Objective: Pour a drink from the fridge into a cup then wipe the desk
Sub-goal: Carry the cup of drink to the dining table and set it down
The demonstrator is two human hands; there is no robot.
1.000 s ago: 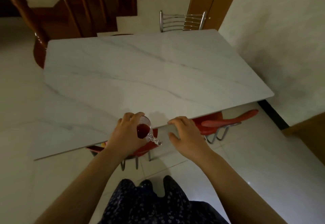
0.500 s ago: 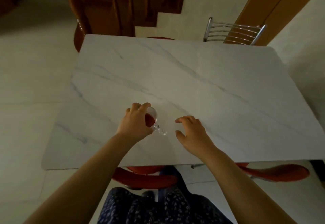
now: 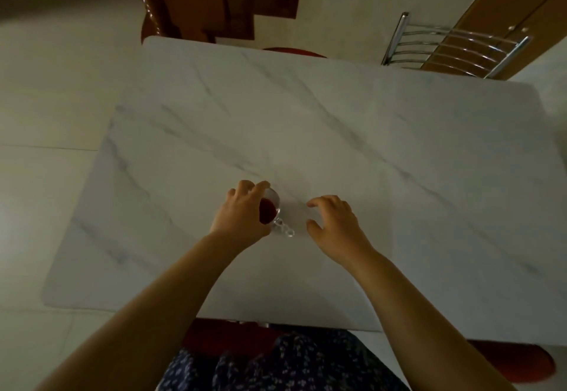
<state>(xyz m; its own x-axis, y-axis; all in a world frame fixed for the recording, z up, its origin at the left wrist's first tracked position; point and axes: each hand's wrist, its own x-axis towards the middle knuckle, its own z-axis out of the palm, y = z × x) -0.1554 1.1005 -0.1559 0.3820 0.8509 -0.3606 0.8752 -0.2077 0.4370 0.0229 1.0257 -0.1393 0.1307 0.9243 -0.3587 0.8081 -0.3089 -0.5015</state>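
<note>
A small clear glass cup holding dark red drink sits low over the white marble table, near its middle front. My left hand wraps the cup from the left, fingers over its rim; the glass handle sticks out toward me on the right. Whether the cup's base touches the table is hidden by the hand. My right hand hovers just right of the cup, fingers spread and curved, holding nothing.
A metal-backed chair stands at the table's far right edge. Red chair seats poke out under the near edge. A wooden stair banister rises beyond the far left corner. Pale floor tiles lie to the left.
Both hands and the cup have moved forward from the table's near edge to over its middle front. The view has tilted down over the table.
</note>
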